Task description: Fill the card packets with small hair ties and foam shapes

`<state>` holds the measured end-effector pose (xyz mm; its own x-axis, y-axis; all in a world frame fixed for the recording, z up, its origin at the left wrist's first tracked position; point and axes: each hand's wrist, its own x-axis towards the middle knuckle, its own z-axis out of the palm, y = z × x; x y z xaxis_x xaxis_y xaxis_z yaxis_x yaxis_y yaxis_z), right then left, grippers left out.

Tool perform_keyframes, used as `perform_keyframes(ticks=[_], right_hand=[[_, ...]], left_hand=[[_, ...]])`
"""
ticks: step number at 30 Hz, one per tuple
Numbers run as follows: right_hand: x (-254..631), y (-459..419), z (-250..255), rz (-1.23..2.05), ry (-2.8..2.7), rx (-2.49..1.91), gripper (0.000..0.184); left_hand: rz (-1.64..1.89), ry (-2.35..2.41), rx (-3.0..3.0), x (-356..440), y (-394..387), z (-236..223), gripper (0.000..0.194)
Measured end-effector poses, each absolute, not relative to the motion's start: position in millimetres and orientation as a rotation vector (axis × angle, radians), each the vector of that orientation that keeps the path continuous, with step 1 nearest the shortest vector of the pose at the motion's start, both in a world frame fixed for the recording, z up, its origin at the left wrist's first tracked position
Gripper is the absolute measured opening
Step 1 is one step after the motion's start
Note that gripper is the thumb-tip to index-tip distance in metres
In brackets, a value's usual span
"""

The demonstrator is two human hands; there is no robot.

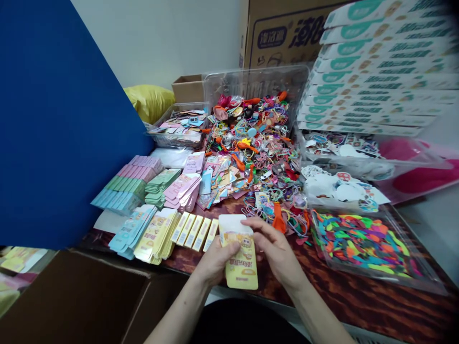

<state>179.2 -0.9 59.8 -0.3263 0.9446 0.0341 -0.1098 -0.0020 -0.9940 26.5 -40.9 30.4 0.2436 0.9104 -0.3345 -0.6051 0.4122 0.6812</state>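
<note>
A small yellow paper packet (241,260) with a white top flap is held upright over the table's near edge. My left hand (216,258) grips its left side, thumb on the front. My right hand (276,251) closes on its right side, fingers curled over the flap. Just beyond the hands lie an orange balloon (278,217) and loose rubber bands. A row of yellow packets (195,231) lies flat to the left of the held one.
Stacks of pink, green, blue and yellow packets (143,191) fill the left of the wooden table (358,296). A heap of bands and trinkets (258,143) sits mid-table. A clear bag of coloured balloons (362,243) lies right. Sticker trays, flat boxes (376,67), a blue board (53,119), an open carton (89,296).
</note>
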Motion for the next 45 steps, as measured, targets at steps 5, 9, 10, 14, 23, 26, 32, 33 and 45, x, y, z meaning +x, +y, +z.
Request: perform_keyframes(ticks=[5, 9, 10, 14, 23, 26, 32, 33, 45], right_hand=[[175.6, -5.9, 50.8, 1.334, -1.424, -1.043, 0.020], [173.3, -3.3, 48.4, 1.261, -1.280, -1.133, 0.023], [172.5, -3.1, 48.0, 1.257, -1.226, -1.141, 0.024], [169.5, -3.4, 47.2, 1.234, -1.108, -1.112, 0.022], [174.5, -4.1, 49.3, 1.307, -1.119, -1.116, 0.025], [181.8, -4.0, 47.3, 1.309, -1.218, -1.110, 0.023], [190.0, -3.3, 47.2, 1.362, -1.357, -1.046, 0.016], [190.4, -3.1, 48.3, 1.381, -1.350, -1.032, 0.018], [198.1, 1.3, 55.1, 1.520, -1.482, -0.934, 0.019]], left_hand=[[1.131, 0.820, 0.481, 30.9, -39.9, 24.5, 0.063], [1.203, 0.930, 0.599, 24.2, -39.6, 24.7, 0.046], [1.211, 0.969, 0.647, 21.6, -39.7, 25.5, 0.040], [1.286, 1.050, 0.746, 14.7, -42.3, 30.7, 0.035], [1.350, 1.087, 0.958, 12.9, -51.7, 32.4, 0.047], [1.238, 1.147, 1.116, 5.7, -54.0, 32.4, 0.045], [1.035, 1.080, 1.126, -4.6, -50.2, 42.4, 0.034], [1.021, 1.070, 1.108, -4.5, -49.1, 43.6, 0.032], [0.941, 1.156, 1.206, -0.6, -45.8, 44.2, 0.039]])
